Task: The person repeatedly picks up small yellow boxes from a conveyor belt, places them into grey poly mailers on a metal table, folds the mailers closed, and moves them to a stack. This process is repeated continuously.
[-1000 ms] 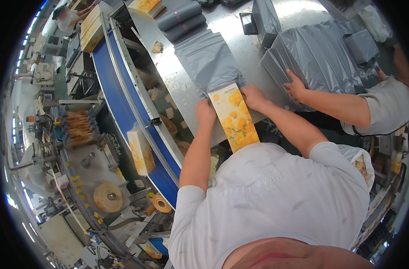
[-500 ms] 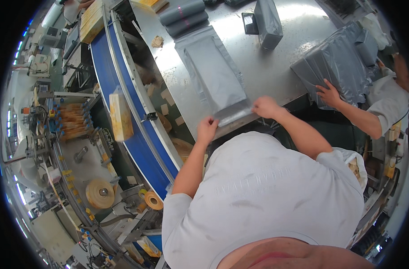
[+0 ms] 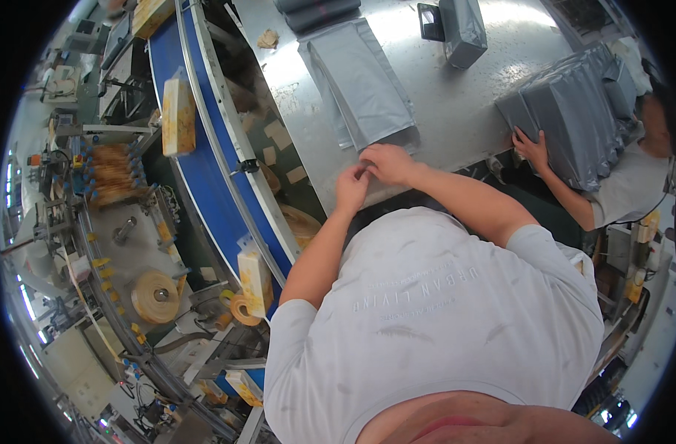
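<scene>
A grey plastic mailing bag (image 3: 364,89) lies flat on the metal table, its near end folded and darker. At its near left corner my hands meet, fingertips touching. My left hand (image 3: 351,190) is closed in a pinch just off the bag's end. My right hand (image 3: 390,163) is also closed, its fingers curled over that corner. Whatever sits between the fingers is too small and hidden to make out.
On the metal table (image 3: 464,111) are dark grey rolls (image 3: 319,13), an upright grey packet (image 3: 464,33) and a small black-framed object (image 3: 430,22). At right, a co-worker's hand (image 3: 530,150) rests on stacked grey packages (image 3: 567,111). Wrapped blocks (image 3: 179,115) ride the blue conveyor (image 3: 212,207) at left.
My right hand has moved left from the bag's near right corner to meet my left hand. The view has shifted slightly, and the blocks on the conveyor have moved nearer.
</scene>
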### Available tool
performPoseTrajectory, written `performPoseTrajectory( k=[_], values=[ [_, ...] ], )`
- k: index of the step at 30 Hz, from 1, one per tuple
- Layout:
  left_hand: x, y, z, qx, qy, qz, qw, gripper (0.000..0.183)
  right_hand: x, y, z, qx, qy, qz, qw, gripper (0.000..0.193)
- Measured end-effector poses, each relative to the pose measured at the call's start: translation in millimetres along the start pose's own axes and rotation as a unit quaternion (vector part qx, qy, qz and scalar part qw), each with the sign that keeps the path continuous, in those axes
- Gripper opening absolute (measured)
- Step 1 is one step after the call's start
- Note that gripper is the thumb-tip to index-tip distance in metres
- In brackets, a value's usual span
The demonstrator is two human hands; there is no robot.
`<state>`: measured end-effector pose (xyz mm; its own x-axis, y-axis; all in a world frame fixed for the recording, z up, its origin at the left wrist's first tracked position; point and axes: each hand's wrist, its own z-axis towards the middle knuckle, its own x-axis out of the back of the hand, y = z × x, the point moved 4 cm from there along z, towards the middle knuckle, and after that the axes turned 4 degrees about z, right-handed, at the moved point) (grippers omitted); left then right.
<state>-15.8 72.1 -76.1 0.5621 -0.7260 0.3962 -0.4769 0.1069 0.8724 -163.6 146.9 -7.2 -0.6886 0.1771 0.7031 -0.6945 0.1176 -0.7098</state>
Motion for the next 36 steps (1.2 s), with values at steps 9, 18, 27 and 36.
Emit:
performPoseTrajectory(
  k=[9, 18, 27, 36],
  values=[
    [-1, 6, 9, -0.009, -0.059, 0.002, 0.998, 0.018, -2, 19, -46, 0.05, -0.037, 0.009, 0.998, 0.011],
    [-12, 22, 21, -0.023, -0.048, 0.101, 0.993, 0.015, 29, 22, -42, -0.018, 0.058, 0.068, 0.996, 0.016],
    [2, 12, 14, -0.122, 0.03, 0.104, 0.987, 0.012, 14, 17, 2, -0.042, -0.13, 0.072, 0.988, 0.014],
    [16, 12, -3, -0.062, -0.038, 0.105, 0.992, 0.025, 84, 129, -334, -0.335, -0.446, -0.226, 0.798, 0.03]
  ],
)
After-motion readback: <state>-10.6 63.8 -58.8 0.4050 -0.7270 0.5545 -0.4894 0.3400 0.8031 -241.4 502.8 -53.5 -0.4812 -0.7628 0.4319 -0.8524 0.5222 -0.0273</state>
